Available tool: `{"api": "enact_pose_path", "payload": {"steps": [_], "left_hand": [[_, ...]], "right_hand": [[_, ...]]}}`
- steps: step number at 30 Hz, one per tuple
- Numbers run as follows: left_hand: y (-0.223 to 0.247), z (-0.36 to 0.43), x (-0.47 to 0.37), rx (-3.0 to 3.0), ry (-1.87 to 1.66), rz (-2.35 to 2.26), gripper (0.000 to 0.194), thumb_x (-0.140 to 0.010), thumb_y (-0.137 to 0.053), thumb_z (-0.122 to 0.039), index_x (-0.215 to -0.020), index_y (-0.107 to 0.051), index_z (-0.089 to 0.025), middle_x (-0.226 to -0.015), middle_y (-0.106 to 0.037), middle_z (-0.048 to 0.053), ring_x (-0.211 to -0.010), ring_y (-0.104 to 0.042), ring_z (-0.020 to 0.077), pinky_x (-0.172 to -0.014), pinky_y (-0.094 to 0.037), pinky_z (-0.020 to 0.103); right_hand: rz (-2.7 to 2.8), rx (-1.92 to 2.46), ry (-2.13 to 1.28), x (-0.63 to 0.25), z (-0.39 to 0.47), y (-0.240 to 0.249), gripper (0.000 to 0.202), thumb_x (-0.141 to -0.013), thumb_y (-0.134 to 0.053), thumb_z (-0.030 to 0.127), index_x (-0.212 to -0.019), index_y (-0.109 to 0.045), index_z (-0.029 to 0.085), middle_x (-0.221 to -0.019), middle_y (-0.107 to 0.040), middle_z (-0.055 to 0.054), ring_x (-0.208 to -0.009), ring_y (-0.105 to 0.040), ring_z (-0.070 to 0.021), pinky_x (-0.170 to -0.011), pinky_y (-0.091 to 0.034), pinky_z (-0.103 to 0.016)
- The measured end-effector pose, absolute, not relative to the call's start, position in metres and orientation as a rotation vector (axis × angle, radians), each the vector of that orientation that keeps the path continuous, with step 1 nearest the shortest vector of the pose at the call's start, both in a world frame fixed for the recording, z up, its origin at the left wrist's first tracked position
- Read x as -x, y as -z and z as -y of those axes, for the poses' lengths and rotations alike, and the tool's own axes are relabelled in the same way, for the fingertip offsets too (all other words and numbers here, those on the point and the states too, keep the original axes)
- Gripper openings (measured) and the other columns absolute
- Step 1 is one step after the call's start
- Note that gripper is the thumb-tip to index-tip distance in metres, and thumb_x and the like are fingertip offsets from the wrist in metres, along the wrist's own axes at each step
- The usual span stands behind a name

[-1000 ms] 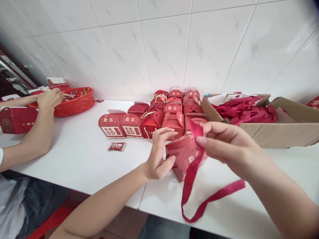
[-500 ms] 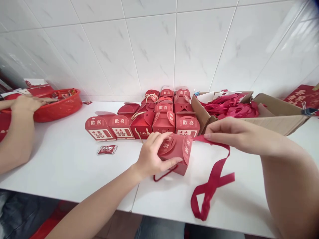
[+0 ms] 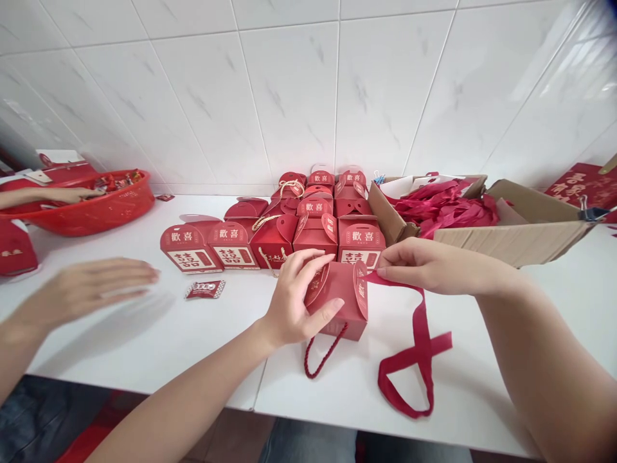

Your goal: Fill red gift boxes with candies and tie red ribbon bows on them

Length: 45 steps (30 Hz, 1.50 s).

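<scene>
A red paper gift box (image 3: 343,292) with gold lettering and curved top flaps sits tilted on the white table in front of me. My left hand (image 3: 292,299) holds it from its left side, fingers over the far edge and thumb raised slightly off the near side. From the near side of the box hangs a dark red cord handle (image 3: 317,375). At the box's right end, my right hand (image 3: 429,267) pinches a crimson ribbon (image 3: 423,354) between thumb and fingers. The ribbon's far end by the box is partly hidden; its tail loops on the table.
Several closed red gift boxes (image 3: 315,238) stand in rows behind. A cardboard box (image 3: 511,241) of crimson ribbons is at right. One wrapped candy (image 3: 205,289) lies left of my hands. Another person's hand (image 3: 96,286) reaches over the table, near a red basin (image 3: 91,218) of candies.
My right hand has shifted slightly left with the ribbon, whose loop has opened wider. My left thumb has lifted and the cord handle hangs lower. The co-worker's hand has come in at left.
</scene>
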<state>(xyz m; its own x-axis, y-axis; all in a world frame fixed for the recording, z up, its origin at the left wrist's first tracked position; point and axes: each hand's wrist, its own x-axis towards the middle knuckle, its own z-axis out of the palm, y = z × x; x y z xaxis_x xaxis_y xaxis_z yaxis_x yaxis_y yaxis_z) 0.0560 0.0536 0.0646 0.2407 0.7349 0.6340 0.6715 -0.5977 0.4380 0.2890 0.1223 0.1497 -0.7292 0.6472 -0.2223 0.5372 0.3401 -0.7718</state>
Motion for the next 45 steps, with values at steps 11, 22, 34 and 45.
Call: {"api": "enact_pose_path", "payload": {"steps": [11,22,34,45], "left_hand": [[-0.066,-0.053,-0.056,-2.376,-1.315,-1.256,0.05,-0.079,-0.053,-0.023,-0.128,-0.044,-0.021,-0.127,-0.046,0.012,-0.12,-0.043,0.0278,-0.103,-0.035,0.047],[-0.09,-0.053,-0.072,-2.383,-1.114,-1.532,0.014,-0.085,-0.052,-0.028,-0.084,-0.063,-0.019,-0.121,-0.052,0.01,-0.12,-0.039,0.0287,-0.102,-0.034,0.051],[-0.129,-0.062,-0.079,-2.168,-1.287,-1.471,0.017,-0.081,-0.058,-0.024,-0.066,-0.065,-0.02,-0.112,-0.059,0.006,-0.116,-0.048,0.0271,-0.1,-0.037,0.048],[-0.133,-0.055,-0.052,-2.015,-1.122,-1.336,0.02,-0.079,-0.062,-0.028,-0.072,-0.046,-0.019,-0.063,-0.043,-0.004,-0.058,-0.042,0.0095,-0.055,-0.037,0.024]], "right_hand": [[2.422,1.081,-1.382,-0.283,-0.12,-0.15,0.033,-0.082,-0.056,0.044,-0.061,-0.049,0.019,-0.057,-0.035,0.004,-0.048,-0.026,-0.0086,-0.045,-0.022,-0.026],[2.5,0.915,-1.316,-0.269,-0.117,-0.138,0.032,-0.086,-0.047,0.037,-0.061,-0.04,0.019,-0.059,-0.036,0.005,-0.051,-0.031,-0.0086,-0.047,-0.026,-0.024],[2.171,0.915,-0.99,-0.263,-0.115,-0.135,0.034,-0.083,-0.053,0.054,-0.079,-0.061,0.021,-0.086,-0.06,-0.004,-0.08,-0.054,-0.0184,-0.063,-0.041,-0.028],[1.74,0.649,-1.429,-0.274,-0.099,-0.156,0.028,-0.083,-0.06,0.046,-0.074,-0.059,0.02,-0.069,-0.056,0.0,-0.062,-0.05,-0.0123,-0.061,-0.041,-0.027]]}}
